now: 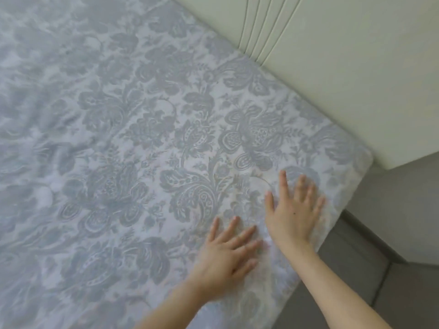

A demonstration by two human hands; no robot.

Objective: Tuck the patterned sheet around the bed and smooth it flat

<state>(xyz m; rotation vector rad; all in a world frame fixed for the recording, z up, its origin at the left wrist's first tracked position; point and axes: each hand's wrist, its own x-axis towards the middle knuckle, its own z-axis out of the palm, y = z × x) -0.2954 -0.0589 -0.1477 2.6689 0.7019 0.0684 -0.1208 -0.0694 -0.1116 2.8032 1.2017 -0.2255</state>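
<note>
Patterned sheet [147,129] flat under both hands' straight, spread fingers [282,184], near corner.

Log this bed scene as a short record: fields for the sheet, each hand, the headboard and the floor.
sheet: grey-blue floral patterned sheet, spread out, smooth near the hands, corner covered
left: left hand flat on the sheet, fingers spread
right: right hand flat on the sheet near its side edge, fingers spread
headboard: cream padded headboard along the sheet's far side
floor: grey floor at lower right
</note>
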